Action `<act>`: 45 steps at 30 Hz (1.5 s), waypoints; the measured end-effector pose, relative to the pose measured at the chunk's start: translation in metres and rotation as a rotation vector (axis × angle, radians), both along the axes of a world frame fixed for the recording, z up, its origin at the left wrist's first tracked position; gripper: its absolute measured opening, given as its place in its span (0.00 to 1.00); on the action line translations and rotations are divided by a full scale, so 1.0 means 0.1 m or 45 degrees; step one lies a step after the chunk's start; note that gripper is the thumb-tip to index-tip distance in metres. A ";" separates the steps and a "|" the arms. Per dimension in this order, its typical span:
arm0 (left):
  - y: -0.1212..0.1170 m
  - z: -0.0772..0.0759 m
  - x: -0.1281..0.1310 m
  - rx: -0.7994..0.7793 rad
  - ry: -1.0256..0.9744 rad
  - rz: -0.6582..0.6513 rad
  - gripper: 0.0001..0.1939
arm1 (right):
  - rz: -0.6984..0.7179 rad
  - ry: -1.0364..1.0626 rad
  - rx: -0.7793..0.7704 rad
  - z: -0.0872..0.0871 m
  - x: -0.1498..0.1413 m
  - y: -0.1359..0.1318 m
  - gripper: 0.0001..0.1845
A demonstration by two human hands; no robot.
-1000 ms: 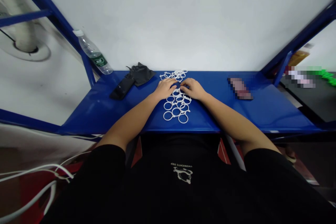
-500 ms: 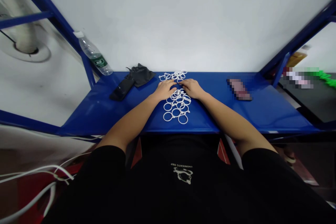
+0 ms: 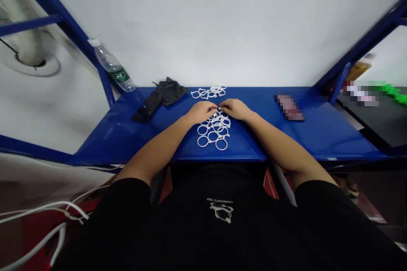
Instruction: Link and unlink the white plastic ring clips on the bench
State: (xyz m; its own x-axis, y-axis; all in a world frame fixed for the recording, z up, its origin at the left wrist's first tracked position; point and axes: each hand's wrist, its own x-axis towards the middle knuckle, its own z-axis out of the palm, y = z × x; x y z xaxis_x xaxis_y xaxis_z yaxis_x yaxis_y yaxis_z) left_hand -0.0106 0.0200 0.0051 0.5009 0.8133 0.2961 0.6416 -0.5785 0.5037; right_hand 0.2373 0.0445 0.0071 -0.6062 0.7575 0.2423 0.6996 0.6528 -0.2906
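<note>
My left hand (image 3: 202, 112) and my right hand (image 3: 234, 109) come together at the far end of a spread of white rings (image 3: 213, 136). Their fingers are bent inward, with fingertips nearly touching over a white ring (image 3: 219, 109) that is partly covered by them. The rings are thin plastic loops with small knobs, and many overlap. Beyond my hands, near the wall, lies a second group of white rings (image 3: 208, 92). My fingers hide part of the nearer group.
A blue tabletop (image 3: 254, 144) carries a dark phone (image 3: 148, 108) and a crumpled black pouch (image 3: 171, 90) on the left. A clear bottle (image 3: 115, 70) leans beside the blue frame. To the right lies a pixelated flat object (image 3: 289, 107). White cables (image 3: 44, 208) hang at lower left.
Both hands have moved slightly towards me, away from the far group of rings. The ring between them has come along, down to the near group.
</note>
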 end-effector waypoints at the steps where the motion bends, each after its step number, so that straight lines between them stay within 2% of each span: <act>1: -0.03 0.01 0.02 -0.006 0.004 -0.027 0.11 | 0.016 0.000 -0.023 0.01 0.00 -0.02 0.15; 5: -0.11 0.03 0.06 -0.015 -0.007 -0.074 0.11 | 0.044 0.021 -0.050 0.03 -0.03 -0.09 0.12; 12: -0.03 -0.01 0.04 0.104 -0.139 0.112 0.09 | 0.019 0.347 0.101 0.08 -0.13 -0.20 0.14; 16: -0.02 -0.01 0.03 0.177 -0.142 0.114 0.08 | 0.053 0.478 0.113 0.11 -0.15 -0.26 0.15; 25: -0.07 -0.01 0.02 0.326 -0.101 0.055 0.09 | 0.109 0.518 0.065 0.10 -0.16 -0.31 0.15; 31: -0.01 0.01 0.02 0.288 -0.085 0.061 0.08 | 0.043 0.437 0.131 0.09 -0.19 -0.29 0.14; 34: 0.08 0.02 -0.06 0.291 -0.084 0.195 0.09 | -0.068 0.390 0.171 0.09 -0.16 -0.24 0.14; 39: 0.28 -0.10 -0.29 0.152 0.042 0.629 0.17 | -0.129 0.271 0.097 0.06 -0.04 -0.11 0.13; 41: 0.33 -0.16 -0.34 0.079 0.103 0.693 0.17 | -0.115 0.219 0.044 0.04 -0.01 -0.08 0.12; 45: 0.36 -0.20 -0.34 0.056 0.154 0.707 0.13 | -0.096 0.158 0.030 0.02 -0.03 -0.08 0.12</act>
